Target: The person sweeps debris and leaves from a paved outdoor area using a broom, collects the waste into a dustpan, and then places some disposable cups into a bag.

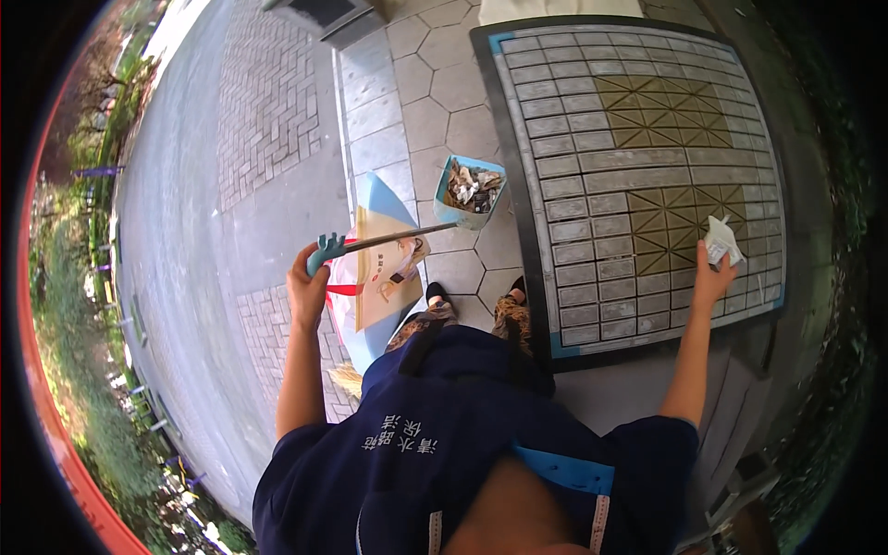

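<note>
My left hand point(307, 284) grips the teal handle point(326, 253) of a long-handled dustpan. Its metal pole runs right to the light blue pan point(470, 194), which stands on the paving and holds dry leaves, crumpled paper and other litter. A large printed bag point(380, 267) with red straps hangs or stands just below the pole; which one, I cannot tell. My right hand point(716, 274) holds a crumpled white packet point(723, 241) over the tabletop marked with Chinese chess grids point(624, 163). The packet is between my thumb and fingers.
Straw bristles point(345, 379) show beside the bag, low on the left. A dark-framed table edge point(510, 187) runs close to my right foot point(517, 284). Hexagonal paving point(454, 90) lies ahead, with a dark box-like object point(333, 17) at the top. A roadway point(173, 208) and greenery lie left.
</note>
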A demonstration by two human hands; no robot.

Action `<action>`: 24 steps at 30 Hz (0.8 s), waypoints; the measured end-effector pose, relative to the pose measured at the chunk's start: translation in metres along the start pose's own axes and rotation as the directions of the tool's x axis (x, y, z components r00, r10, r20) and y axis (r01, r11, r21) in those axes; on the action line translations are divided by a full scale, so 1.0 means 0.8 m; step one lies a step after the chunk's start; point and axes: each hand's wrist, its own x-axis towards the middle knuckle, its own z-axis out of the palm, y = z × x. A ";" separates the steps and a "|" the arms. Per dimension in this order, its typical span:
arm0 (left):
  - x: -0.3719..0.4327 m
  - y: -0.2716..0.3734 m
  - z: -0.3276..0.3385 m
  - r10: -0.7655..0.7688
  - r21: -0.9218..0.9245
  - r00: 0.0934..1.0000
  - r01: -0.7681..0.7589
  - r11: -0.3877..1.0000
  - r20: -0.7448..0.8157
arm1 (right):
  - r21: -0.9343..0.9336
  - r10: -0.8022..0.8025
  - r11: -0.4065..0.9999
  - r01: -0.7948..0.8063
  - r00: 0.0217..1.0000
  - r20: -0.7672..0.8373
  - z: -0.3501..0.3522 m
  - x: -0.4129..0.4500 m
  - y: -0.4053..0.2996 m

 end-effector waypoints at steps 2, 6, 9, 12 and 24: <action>-0.009 0.010 -0.006 0.031 0.064 0.999 -0.032 0.997 0.014 | 0.359 -0.139 0.931 0.068 0.975 0.175 0.041 -0.048 -0.057; -0.019 0.019 -0.030 0.119 0.104 0.991 -0.126 0.987 0.068 | 0.587 -0.287 0.756 -0.289 0.659 0.695 0.114 -0.161 -0.194; -0.029 0.027 -0.061 0.162 0.208 0.977 -0.188 0.960 0.135 | 0.514 -0.432 0.738 -0.437 0.279 0.857 0.151 -0.219 -0.295; -0.032 0.008 -0.098 0.432 0.268 0.886 -0.463 0.845 0.167 | 0.496 -0.554 0.680 -0.540 0.064 0.830 0.196 -0.271 -0.385; -0.006 -0.084 -0.209 0.551 0.183 0.831 -0.554 0.812 0.072 | 0.305 -0.485 0.865 -0.399 -0.506 0.713 0.354 -0.437 -0.572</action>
